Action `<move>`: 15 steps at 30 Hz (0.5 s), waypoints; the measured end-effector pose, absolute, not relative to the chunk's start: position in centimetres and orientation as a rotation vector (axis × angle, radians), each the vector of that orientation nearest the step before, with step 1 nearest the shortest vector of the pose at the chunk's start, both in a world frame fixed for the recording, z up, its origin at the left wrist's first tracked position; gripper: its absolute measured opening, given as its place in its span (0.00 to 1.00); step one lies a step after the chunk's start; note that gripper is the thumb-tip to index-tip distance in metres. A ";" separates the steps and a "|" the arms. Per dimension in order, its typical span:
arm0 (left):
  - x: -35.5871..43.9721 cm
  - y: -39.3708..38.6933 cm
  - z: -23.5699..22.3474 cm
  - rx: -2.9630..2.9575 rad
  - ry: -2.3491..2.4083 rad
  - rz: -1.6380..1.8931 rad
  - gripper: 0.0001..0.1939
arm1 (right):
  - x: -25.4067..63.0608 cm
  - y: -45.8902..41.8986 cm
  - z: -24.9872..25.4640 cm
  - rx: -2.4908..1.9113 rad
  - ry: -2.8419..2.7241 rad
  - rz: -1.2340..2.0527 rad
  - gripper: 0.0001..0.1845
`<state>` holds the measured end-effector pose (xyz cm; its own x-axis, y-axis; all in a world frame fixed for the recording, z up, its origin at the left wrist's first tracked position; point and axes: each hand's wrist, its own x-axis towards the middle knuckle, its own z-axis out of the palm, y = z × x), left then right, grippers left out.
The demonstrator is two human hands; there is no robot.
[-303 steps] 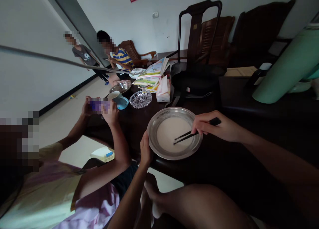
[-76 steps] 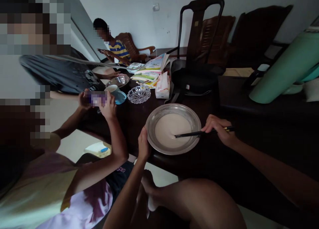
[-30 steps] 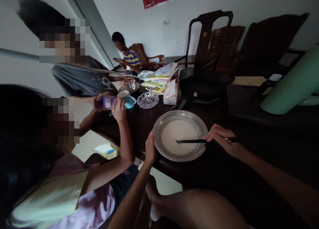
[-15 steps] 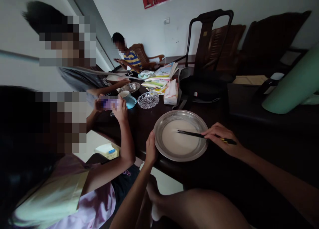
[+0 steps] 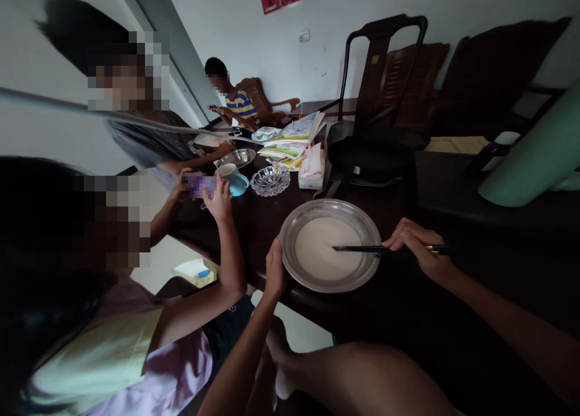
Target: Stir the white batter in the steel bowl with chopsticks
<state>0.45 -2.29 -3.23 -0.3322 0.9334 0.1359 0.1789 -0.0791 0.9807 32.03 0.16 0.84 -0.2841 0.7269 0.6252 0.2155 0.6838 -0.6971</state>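
Note:
A wide metal bowl stands on the dark table, holding a pale, milky batter. At its left rim, my left hand grips the side of the bowl. My right hand, to the right of the bowl, is closed round a pair of black chopsticks with gold bands. Their tips dip into the batter near the middle of the bowl, and the sticks lie almost level across the right rim.
Beyond the bowl are a glass dish, a blue mug, a tissue pack, books and a black bag. A green cylinder leans at right. A person holding a phone sits close on my left.
My right hand has moved a little to the right and down, drawing the chopsticks with it; their tips shifted right in the batter. My left hand stays at the rim.

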 end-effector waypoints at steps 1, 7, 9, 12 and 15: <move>0.4 -2.3 -3.2 1.229 1.536 1.471 0.28 | 32.0 0.1 0.8 -0.726 -1.835 0.622 0.21; 0.3 -2.2 -3.2 1.245 1.559 1.465 0.28 | 31.5 0.1 0.7 -0.731 -1.983 0.566 0.08; 0.3 -2.2 -3.3 1.249 1.554 1.464 0.28 | 31.7 0.1 0.7 -0.756 -1.901 0.572 0.14; 0.3 -2.2 -3.4 1.242 1.546 1.470 0.27 | 31.8 0.0 0.6 -0.715 -1.864 0.634 0.19; 0.2 -2.2 -3.6 1.222 1.546 1.480 0.27 | 31.4 -0.1 0.5 -0.682 -2.005 0.626 0.11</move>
<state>0.25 -2.16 -3.61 -0.3421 0.9296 0.1369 0.1768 -0.0794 0.9810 31.41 -0.08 0.50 -0.4430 0.6750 0.5900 0.2193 0.7197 -0.6588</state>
